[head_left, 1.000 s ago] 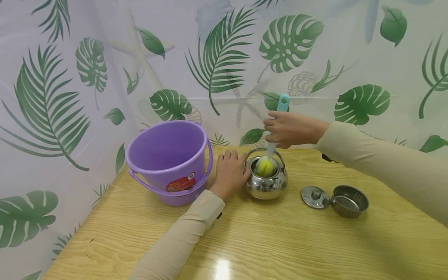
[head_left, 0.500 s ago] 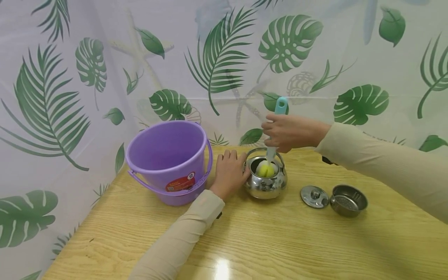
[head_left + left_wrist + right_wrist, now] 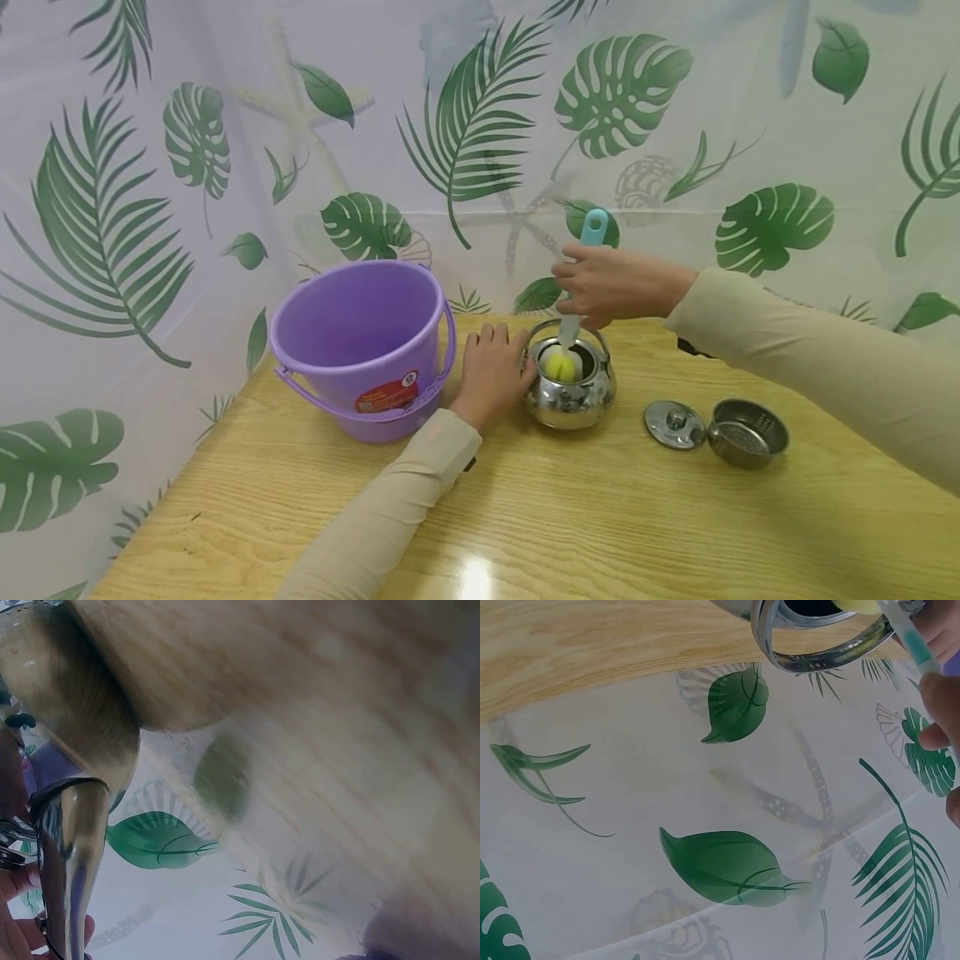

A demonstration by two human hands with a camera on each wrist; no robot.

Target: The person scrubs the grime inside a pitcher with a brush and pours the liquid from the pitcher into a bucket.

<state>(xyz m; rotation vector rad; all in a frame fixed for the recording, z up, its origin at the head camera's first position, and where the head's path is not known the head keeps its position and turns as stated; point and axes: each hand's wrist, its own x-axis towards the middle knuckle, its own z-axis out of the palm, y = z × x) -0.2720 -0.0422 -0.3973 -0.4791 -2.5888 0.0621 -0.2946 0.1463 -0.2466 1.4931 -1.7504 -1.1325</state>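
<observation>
A shiny steel teapot (image 3: 567,408) stands uncovered on the table, its loop handle upright. My left hand (image 3: 491,367) holds it at the left side, thumb near the rim; in the left wrist view, fingers (image 3: 16,926) show around its spout (image 3: 73,847). My right hand (image 3: 618,283) grips the pale blue handle of a sponge bottle brush (image 3: 594,229) from above. The brush's yellow and white head (image 3: 560,367) sits inside the teapot's mouth. In the right wrist view, the right fingers (image 3: 941,697) curl round the brush handle, partly cut off by the frame edge.
To the left stands a purple bucket (image 3: 397,379) with its handle lowered. Right of the teapot lie a steel lid (image 3: 667,427) and a small perforated strainer basket (image 3: 738,454), side by side on the wooden table (image 3: 570,525). A leaf-patterned curtain (image 3: 480,125) hangs behind.
My right hand has shifted slightly left and down with the brush, whose head moved left inside the teapot's mouth. The left hand has kept its place on the teapot.
</observation>
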